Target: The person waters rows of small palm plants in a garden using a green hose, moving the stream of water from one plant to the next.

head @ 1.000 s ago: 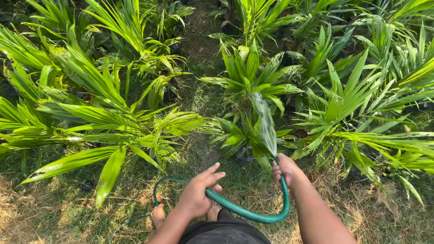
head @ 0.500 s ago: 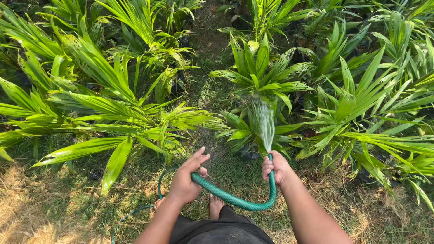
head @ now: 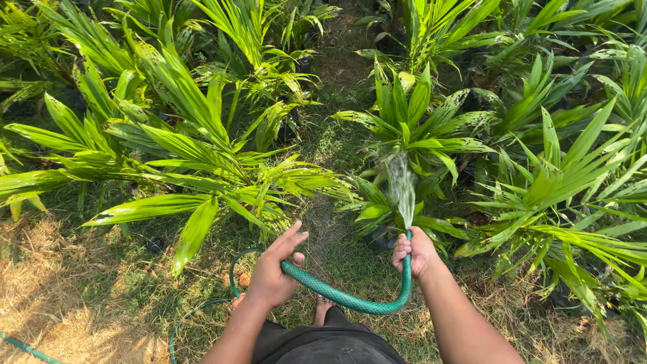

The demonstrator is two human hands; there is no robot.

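Standing just behind: person w/ a green hose point(head: 344, 296), watering rows of young palm seedlings.

Right hand point(head: 414, 253) is closed tight round the hose's end, thumb side up near the mouth, and the water jet point(head: 402, 189) fans out upward and forward onto the small palm point(head: 411, 135) straight ahead. Left hand point(head: 273, 273) sits further back along the hose; palm cups it from above, fingers only loosely curled, thumb and forefinger stretched out, more guiding than gripping. Between the two hands the hose sags in a U in front of the dark shorts point(head: 330, 344), then loops back down past a bare foot point(head: 322, 309) and off to the lower left across dry grass point(head: 60, 310).

What's changed vs a sec ago: the view has slid left and a bit forward. The big palm on the left point(head: 195, 168) now sits nearer mid-frame, more of the straw-coloured ground shows at lower left, plus a second bit of green hose in the corner point(head: 27, 348). Left hand has lifted and opened somewhat; a sec back it lay lower, nearer the feet. Spray has stayed on that same central seedling, so I'd judge the watering of this plant is ongoing, w/ slack being fed along as the person shuffles.

Grass path point(head: 330, 101) runs on between the rows.
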